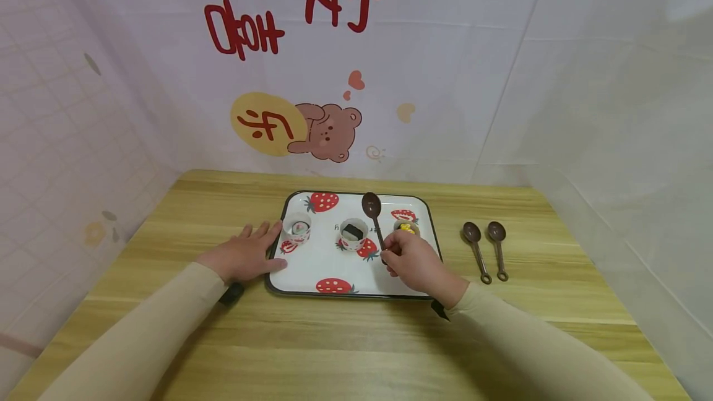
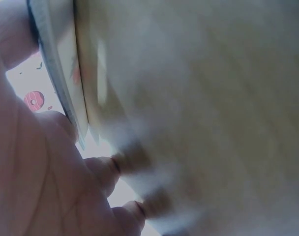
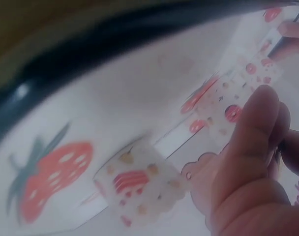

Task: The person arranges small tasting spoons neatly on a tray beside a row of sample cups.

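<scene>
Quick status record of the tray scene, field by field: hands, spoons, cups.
left hand: flat on the table, touching the tray at its left edge
right hand: holds a brown spoon by its handle, bowl up, above the tray
cups: three paper cups on the tray, left, middle, right
spare spoons: two, on the table right of the tray

right hand (image 3: 257,167) fills the lower corner — just beside it a small paper cup (image 3: 139,189) on the strawberry tray (image 3: 90,98) — blurred.
</scene>
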`<state>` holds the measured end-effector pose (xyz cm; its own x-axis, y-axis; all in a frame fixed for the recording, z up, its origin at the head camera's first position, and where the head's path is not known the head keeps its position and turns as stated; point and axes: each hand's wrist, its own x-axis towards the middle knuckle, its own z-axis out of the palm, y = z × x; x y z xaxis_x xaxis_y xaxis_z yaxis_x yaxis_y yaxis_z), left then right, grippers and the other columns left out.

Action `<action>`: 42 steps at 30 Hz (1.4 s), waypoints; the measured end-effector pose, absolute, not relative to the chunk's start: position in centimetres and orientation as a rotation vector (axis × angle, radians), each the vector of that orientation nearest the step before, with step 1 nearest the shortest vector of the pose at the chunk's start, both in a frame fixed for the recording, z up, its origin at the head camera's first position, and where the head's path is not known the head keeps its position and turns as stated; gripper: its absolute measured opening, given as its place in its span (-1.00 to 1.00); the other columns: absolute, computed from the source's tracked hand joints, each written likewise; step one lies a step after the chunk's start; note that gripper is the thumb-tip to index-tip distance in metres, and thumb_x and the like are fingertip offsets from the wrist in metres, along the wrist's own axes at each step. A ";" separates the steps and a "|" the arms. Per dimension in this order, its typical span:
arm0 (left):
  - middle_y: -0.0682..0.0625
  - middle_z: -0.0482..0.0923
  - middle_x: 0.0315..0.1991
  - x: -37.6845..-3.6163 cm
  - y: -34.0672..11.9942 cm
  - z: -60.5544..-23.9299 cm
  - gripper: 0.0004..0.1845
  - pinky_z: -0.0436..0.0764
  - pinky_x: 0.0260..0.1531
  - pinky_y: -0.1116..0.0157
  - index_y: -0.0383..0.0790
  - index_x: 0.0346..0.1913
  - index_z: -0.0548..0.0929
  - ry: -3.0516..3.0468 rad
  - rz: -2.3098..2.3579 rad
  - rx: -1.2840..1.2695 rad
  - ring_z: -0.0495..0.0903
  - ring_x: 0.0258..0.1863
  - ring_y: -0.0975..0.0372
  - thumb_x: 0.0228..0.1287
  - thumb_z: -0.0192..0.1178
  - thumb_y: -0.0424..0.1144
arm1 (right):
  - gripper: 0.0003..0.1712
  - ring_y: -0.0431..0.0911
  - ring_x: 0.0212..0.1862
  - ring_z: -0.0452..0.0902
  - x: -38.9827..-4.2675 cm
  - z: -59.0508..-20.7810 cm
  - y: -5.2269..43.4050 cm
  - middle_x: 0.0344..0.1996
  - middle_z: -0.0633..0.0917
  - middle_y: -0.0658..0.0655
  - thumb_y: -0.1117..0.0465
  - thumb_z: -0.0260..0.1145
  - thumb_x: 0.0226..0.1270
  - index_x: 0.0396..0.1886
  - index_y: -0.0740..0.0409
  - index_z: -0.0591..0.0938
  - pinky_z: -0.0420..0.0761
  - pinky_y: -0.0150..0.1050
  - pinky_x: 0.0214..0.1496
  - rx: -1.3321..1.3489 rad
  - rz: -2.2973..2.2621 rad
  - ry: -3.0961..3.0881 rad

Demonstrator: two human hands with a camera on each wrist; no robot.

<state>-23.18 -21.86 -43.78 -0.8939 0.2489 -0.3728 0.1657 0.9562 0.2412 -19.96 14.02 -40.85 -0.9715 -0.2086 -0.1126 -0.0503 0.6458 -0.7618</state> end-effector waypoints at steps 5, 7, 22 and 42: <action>-0.34 -0.11 0.71 -23.2 -22.0 -43.9 0.15 0.11 0.46 -0.48 -0.06 0.74 -0.09 2.702 0.286 0.307 -0.15 0.62 -0.48 0.35 0.08 0.52 | -0.95 -0.15 -0.45 0.66 -19.8 -40.9 12.9 -0.39 0.75 0.14 0.31 0.36 0.47 -0.19 0.18 0.63 0.70 -0.29 -0.34 -0.200 -1.252 2.631; -0.34 -0.11 0.71 -23.2 -22.0 -43.9 0.15 0.11 0.46 -0.48 -0.06 0.74 -0.10 2.701 0.288 0.305 -0.15 0.62 -0.48 0.35 0.08 0.52 | -0.94 -0.14 -0.44 0.66 -19.8 -40.9 12.5 -0.36 0.76 0.16 0.31 0.37 0.46 -0.19 0.17 0.63 0.71 -0.28 -0.33 -0.186 -1.262 2.609; -0.33 -0.12 0.72 -23.2 -22.0 -43.7 0.16 0.11 0.46 -0.48 -0.05 0.74 -0.11 2.695 0.295 0.302 -0.16 0.62 -0.48 0.35 0.08 0.52 | -0.92 -0.16 -0.40 0.72 -20.2 -41.5 10.1 -0.35 0.78 0.12 0.34 0.40 0.44 -0.14 0.20 0.65 0.78 -0.28 -0.27 -0.241 -1.275 2.512; -0.34 -0.13 0.71 -22.9 -21.8 -43.4 0.16 0.10 0.46 -0.49 -0.07 0.74 -0.10 2.690 0.287 0.294 -0.16 0.62 -0.48 0.34 0.09 0.51 | -0.88 -0.12 -0.38 0.77 -20.5 -42.3 7.5 -0.37 0.77 0.11 0.34 0.41 0.42 -0.12 0.21 0.66 0.81 -0.21 -0.23 -0.211 -1.327 2.378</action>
<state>-22.94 -21.83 -43.39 -0.8907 0.2471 -0.3816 0.1610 0.9564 0.2436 -20.49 7.46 -42.27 -0.9056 -0.3225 -0.2753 0.0649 0.5362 -0.8416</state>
